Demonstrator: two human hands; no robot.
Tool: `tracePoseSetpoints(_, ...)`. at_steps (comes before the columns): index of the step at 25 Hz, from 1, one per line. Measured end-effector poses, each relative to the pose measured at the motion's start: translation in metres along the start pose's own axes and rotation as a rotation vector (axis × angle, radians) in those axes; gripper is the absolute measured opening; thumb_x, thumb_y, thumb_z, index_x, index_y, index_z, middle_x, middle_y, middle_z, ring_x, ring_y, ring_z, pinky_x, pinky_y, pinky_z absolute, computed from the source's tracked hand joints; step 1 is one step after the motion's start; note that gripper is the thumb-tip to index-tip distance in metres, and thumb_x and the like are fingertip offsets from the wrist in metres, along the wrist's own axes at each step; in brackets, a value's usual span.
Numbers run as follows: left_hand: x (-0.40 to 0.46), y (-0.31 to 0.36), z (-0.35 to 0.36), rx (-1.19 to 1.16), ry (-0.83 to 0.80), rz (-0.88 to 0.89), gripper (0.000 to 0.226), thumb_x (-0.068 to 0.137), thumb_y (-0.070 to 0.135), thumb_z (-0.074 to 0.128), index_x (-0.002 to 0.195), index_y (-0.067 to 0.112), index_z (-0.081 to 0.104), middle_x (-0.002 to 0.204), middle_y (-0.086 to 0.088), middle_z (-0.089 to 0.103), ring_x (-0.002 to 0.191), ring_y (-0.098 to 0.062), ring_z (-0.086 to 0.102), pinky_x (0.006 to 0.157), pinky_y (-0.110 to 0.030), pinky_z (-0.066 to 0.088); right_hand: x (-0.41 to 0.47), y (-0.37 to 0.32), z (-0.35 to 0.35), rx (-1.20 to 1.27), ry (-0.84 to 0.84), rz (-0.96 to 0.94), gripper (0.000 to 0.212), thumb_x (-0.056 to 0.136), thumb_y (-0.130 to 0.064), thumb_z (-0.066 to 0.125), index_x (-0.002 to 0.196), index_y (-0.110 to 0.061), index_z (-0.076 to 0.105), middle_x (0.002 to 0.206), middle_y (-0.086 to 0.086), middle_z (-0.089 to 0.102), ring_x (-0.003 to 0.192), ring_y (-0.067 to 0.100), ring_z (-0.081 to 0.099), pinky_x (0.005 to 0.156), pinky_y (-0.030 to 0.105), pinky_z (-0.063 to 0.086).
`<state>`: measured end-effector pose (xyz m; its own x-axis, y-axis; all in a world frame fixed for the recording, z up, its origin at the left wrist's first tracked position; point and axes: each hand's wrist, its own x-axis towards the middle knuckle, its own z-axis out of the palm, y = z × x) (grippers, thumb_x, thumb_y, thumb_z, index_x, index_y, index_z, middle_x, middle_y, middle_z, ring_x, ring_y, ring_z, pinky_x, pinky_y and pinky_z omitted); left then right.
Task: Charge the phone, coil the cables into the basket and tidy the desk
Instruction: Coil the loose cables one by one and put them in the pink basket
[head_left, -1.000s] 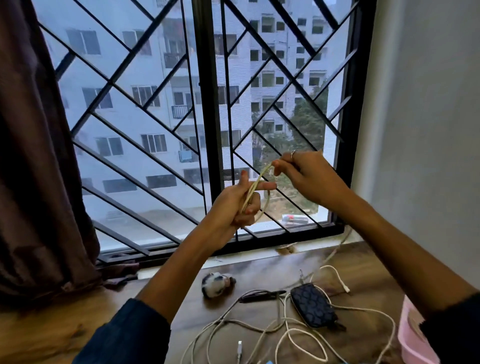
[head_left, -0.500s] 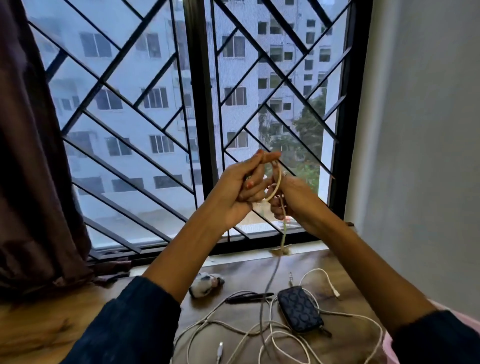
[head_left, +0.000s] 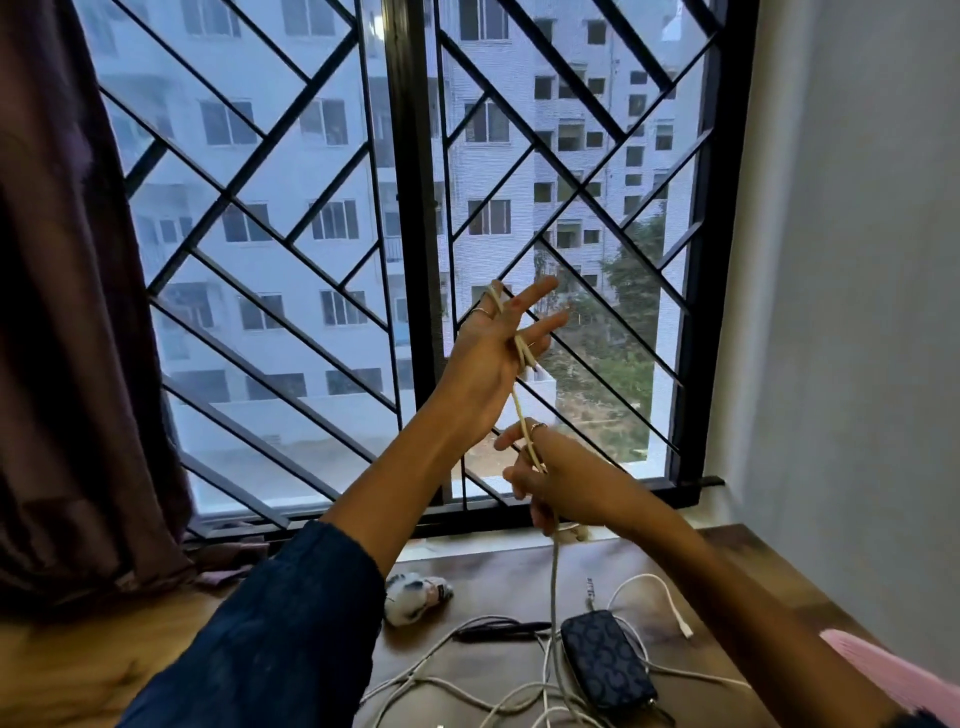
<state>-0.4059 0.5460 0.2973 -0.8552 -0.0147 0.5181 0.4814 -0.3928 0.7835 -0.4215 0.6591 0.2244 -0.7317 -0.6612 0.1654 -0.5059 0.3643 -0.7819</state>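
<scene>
My left hand (head_left: 485, 358) is raised in front of the window with most fingers spread. A cream cable (head_left: 519, 410) loops over its fingers and crosses the palm, where a lower finger curls on it. My right hand (head_left: 550, 478) is just below and grips the same cable, which hangs down to the wooden desk (head_left: 93, 670). A phone in a dark patterned case (head_left: 605, 660) lies on the desk among several loose white cables (head_left: 467, 693). The edge of a pink basket (head_left: 893, 673) shows at the lower right.
A small white-and-dark object (head_left: 415, 597) lies near the window sill. A thin black cable (head_left: 501, 630) sits left of the phone. A dark curtain (head_left: 67, 338) hangs on the left, the window grille (head_left: 410, 208) is ahead and a grey wall (head_left: 857, 312) on the right.
My hands, close together before, have moved apart: the left rose and spread its fingers, the right dropped lower along the cable. The view has tilted up slightly.
</scene>
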Motion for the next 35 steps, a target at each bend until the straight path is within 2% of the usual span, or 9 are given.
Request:
tracePoseSetpoints(5, 0.002, -0.017, -0.029, 0.898, -0.084, 0.207, 0.056, 0.103, 0.013, 0.030, 0.147, 0.036, 0.004, 0.133, 0.006, 0.054, 0.115, -0.018, 0.059, 0.105, -0.036, 0.043, 0.009, -0.013, -0.012, -0.352, 0.266, -0.080, 0.021, 0.095, -0.012, 0.051, 0.113, -0.011, 0.060, 0.084, 0.008, 0.059, 0.066, 0.021, 0.056, 0.057, 0.027, 0.044)
tracePoseSetpoints(8, 0.002, -0.016, -0.043, 1.170, -0.143, 0.202, 0.059, 0.102, 0.015, 0.032, 0.152, 0.020, 0.000, 0.111, 0.004, 0.061, 0.083, -0.021, 0.066, 0.082, -0.033, 0.055, 0.017, -0.021, -0.028, -0.420, 0.438, -0.156, 0.016, 0.090, -0.016, 0.061, 0.101, -0.007, 0.068, 0.078, 0.005, 0.058, 0.069, 0.017, 0.052, 0.054, 0.023, 0.029)
tracePoseSetpoints(10, -0.002, -0.008, -0.043, 1.209, -0.146, 0.119, 0.049, 0.102, 0.016, 0.033, 0.148, 0.021, 0.016, 0.088, 0.000, 0.060, 0.064, -0.019, 0.059, 0.067, -0.034, 0.055, 0.022, -0.030, -0.039, -0.415, 0.473, -0.240, 0.015, 0.083, -0.021, 0.069, 0.090, -0.008, 0.070, 0.073, 0.002, 0.057, 0.065, 0.014, 0.050, 0.051, 0.021, 0.030)
tracePoseSetpoints(13, -0.004, 0.007, -0.039, 1.202, -0.101, 0.032, 0.038, 0.103, 0.021, 0.031, 0.140, 0.013, 0.036, 0.085, -0.003, 0.062, 0.071, -0.008, 0.057, 0.068, -0.015, 0.045, 0.028, -0.041, -0.053, -0.474, 0.418, -0.349, 0.016, 0.079, -0.026, 0.073, 0.089, -0.014, 0.070, 0.076, -0.003, 0.050, 0.065, 0.003, 0.044, 0.055, 0.007, 0.031)
tracePoseSetpoints(16, -0.006, 0.021, -0.042, 1.159, -0.095, -0.044, 0.047, 0.102, 0.037, 0.023, 0.108, 0.009, 0.060, 0.060, -0.004, 0.053, 0.046, -0.002, 0.047, 0.050, -0.012, 0.038, 0.032, -0.048, -0.070, -0.513, 0.385, -0.426, 0.016, 0.081, -0.024, 0.072, 0.095, -0.018, 0.066, 0.085, 0.001, 0.051, 0.067, -0.002, 0.042, 0.058, 0.001, 0.033)
tracePoseSetpoints(19, -0.011, 0.030, -0.048, 1.059, -0.160, -0.145, 0.063, 0.100, 0.048, 0.017, 0.099, 0.011, 0.069, 0.051, 0.000, 0.038, 0.040, -0.006, 0.031, 0.039, -0.014, 0.028, 0.035, -0.050, -0.089, -0.407, 0.394, -0.467, 0.010, 0.080, -0.028, 0.072, 0.084, -0.023, 0.064, 0.080, -0.005, 0.053, 0.064, 0.009, 0.048, 0.062, 0.014, 0.038)
tracePoseSetpoints(25, -0.012, 0.030, -0.039, 0.510, -0.202, -0.206, 0.058, 0.097, 0.048, 0.025, 0.079, 0.020, 0.073, 0.042, 0.006, 0.026, 0.035, -0.005, 0.017, 0.043, -0.024, 0.009, 0.036, -0.044, -0.083, -0.095, 0.421, -0.476, 0.005, 0.087, -0.023, 0.065, 0.083, -0.025, 0.064, 0.076, 0.005, 0.061, 0.051, 0.013, 0.053, 0.049, 0.016, 0.044)
tracePoseSetpoints(29, -0.010, 0.021, -0.026, 0.160, -0.211, -0.222, 0.052, 0.102, 0.038, 0.026, 0.084, 0.016, 0.070, 0.039, 0.005, 0.029, 0.029, -0.004, 0.019, 0.040, -0.022, 0.009, 0.031, -0.028, -0.060, 0.247, 0.461, -0.382, 0.017, 0.096, -0.022, 0.051, 0.099, -0.016, 0.067, 0.072, 0.008, 0.058, 0.052, 0.014, 0.054, 0.049, 0.021, 0.046)
tracePoseSetpoints(35, -0.003, 0.017, -0.009, -0.156, -0.190, -0.138, 0.043, 0.103, 0.031, 0.027, 0.125, 0.004, 0.052, 0.049, 0.006, 0.047, 0.034, -0.005, 0.034, 0.041, -0.018, 0.027, 0.027, -0.004, -0.031, 0.435, 0.340, -0.233, 0.021, 0.101, -0.023, 0.040, 0.109, -0.011, 0.055, 0.068, 0.006, 0.056, 0.041, 0.010, 0.048, 0.045, 0.024, 0.039)
